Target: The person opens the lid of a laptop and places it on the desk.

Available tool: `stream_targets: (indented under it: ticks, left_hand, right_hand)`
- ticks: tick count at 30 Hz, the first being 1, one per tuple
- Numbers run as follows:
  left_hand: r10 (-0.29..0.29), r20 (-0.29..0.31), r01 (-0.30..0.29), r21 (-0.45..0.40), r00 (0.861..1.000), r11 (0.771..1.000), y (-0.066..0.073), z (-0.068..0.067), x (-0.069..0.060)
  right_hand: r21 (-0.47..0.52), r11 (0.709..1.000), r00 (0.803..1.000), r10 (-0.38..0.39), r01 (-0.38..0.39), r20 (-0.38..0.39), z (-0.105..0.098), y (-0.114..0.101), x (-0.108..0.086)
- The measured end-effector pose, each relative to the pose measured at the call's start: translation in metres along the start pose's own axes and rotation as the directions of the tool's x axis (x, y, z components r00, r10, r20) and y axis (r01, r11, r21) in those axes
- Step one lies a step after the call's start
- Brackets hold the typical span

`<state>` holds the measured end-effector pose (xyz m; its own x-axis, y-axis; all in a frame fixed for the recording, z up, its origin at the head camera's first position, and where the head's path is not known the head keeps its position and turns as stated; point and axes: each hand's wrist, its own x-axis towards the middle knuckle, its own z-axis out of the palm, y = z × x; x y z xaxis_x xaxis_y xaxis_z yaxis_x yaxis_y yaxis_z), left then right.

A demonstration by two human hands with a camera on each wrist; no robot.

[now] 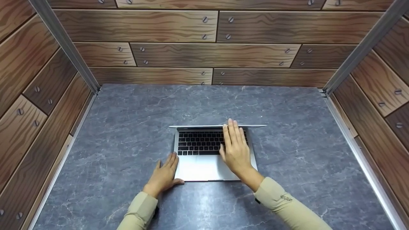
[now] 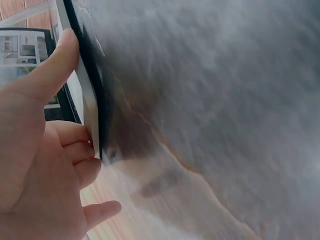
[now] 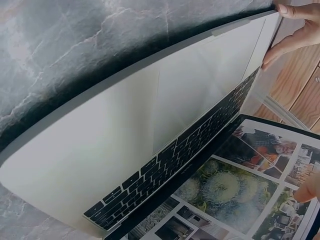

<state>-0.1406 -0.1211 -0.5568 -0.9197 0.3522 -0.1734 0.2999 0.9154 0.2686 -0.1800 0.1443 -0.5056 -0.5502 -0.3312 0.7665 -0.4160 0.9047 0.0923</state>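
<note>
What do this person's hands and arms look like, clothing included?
The left hand and right hand wear no gloves. Pale khaki long sleeves cover the forearms: left sleeve, right sleeve. The right sleeve has a small dark marking, too small to read. A small dark piece peeks from beneath it, unidentifiable.

Left hand (image 2: 30, 135) at left of view, by a corner of the laptop (image 2: 91, 112). Thumb (image 2: 60, 57) extended, its tip at the laptop's pale edge; fingers (image 2: 84, 150) bent, some meeting the edge lower down, one pointing away from it over the table (image 2: 225, 90). Dark band along the edge: underside or shadow, cannot tell. Screen (image 2: 22, 52) lit behind the thumb, black-bordered, showing pictures, partly hidden by the hand. Table grey, blurred, a brownish vein (image 2: 172, 155) slanting down to the right. Wood-grained panelling (image 2: 42, 20), upper left corner.
</note>
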Motion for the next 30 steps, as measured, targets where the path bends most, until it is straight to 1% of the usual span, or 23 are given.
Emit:
stream_targets:
  ticks: [9,14,17,21,25,27,30]
  left_hand:
    - [0.012,-0.015,-0.012,0.009,1.0,1.0,-0.003,0.0,0.0]
    - [0.01,0.001,-0.01,-0.011,1.0,1.0,0.0,-0.003,0.001]
    - [-0.002,0.014,0.003,-0.042,1.0,0.999,0.002,-0.004,0.001]
    - [-0.037,0.023,0.039,-0.075,0.999,0.996,0.005,-0.002,0.001]
    - [-0.057,-0.015,0.055,-0.071,0.998,0.996,0.007,0.003,0.0]
    - [-0.052,-0.046,0.049,-0.067,0.998,0.997,0.007,0.004,-0.001]
    - [-0.042,-0.077,0.037,-0.07,0.996,0.997,0.007,0.006,-0.001]
  right_hand:
    - [0.026,1.0,1.0,-0.007,0.008,-0.019,0.002,0.002,0.002]
    - [0.023,1.0,1.0,-0.001,0.001,-0.021,0.001,0.002,0.007]
    - [0.019,1.0,1.0,0.002,-0.002,-0.017,0.001,0.003,0.009]
    - [0.021,1.0,1.0,0.008,-0.007,-0.013,0.001,0.004,0.012]
    - [0.02,1.0,1.0,0.009,-0.009,0.006,0.001,0.004,0.015]
    - [0.027,1.0,1.0,0.008,-0.008,0.019,0.001,0.005,0.016]
    - [0.049,0.999,0.999,0.005,-0.007,0.047,-0.001,0.008,0.02]
